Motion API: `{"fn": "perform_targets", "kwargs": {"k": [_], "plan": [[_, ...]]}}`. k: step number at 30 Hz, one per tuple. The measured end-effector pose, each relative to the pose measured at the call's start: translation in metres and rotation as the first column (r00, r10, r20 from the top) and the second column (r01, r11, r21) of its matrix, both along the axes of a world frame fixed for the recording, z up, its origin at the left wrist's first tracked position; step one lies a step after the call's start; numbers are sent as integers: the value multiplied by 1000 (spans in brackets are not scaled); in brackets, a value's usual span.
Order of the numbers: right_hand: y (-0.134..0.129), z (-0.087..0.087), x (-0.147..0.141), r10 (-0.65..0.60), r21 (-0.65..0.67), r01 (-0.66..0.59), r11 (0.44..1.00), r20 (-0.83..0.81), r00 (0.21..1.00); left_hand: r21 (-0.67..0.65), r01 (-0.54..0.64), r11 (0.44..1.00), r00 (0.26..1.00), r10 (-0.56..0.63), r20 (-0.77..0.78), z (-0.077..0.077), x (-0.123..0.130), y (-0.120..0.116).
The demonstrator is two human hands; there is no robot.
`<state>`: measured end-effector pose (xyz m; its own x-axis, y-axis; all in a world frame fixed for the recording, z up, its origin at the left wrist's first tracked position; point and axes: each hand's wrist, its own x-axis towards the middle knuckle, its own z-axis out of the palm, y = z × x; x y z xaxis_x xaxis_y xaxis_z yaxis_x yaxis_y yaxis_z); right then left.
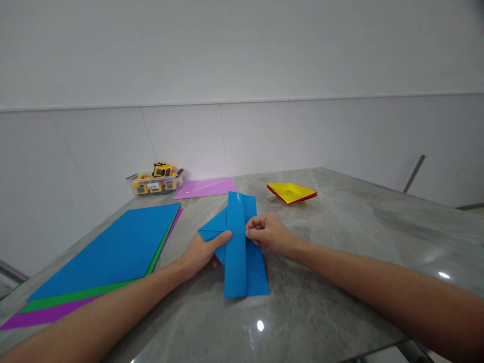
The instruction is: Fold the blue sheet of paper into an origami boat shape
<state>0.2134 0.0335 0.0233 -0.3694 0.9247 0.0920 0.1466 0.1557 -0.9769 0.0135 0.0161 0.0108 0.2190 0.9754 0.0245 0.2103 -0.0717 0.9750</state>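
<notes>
A folded sheet of blue paper (236, 262) is held up over the table in front of me. It has a long upright strip in the middle, a pointed flap on the left and a flat panel on the right. My left hand (206, 249) grips the left side, thumb on the front by the strip and fingers behind, partly hidden. With thumb and fingertips, my right hand (268, 232) pinches the strip's right edge about halfway up.
Blue, green and purple sheets (113, 247) lie stacked at left. A clear bin (155, 185) of yellow toy vehicles and a pink sheet (206, 187) sit at the back. Right of them rests a folded yellow and red paper shape (291, 192). The grey table (340, 237) meets a white wall.
</notes>
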Motion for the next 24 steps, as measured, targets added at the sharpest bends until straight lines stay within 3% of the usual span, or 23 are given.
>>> {"fn": "perform_targets", "kwargs": {"k": [7,24], "plan": [[-5,4,1,53,-102,-53,993,-2,999,130,-25,991,1000,26,0,0,-1,-6],[-4,2,4,121,-98,-123,988,-31,992,156,-18,988,1000,15,19,2,0,-8]]}}
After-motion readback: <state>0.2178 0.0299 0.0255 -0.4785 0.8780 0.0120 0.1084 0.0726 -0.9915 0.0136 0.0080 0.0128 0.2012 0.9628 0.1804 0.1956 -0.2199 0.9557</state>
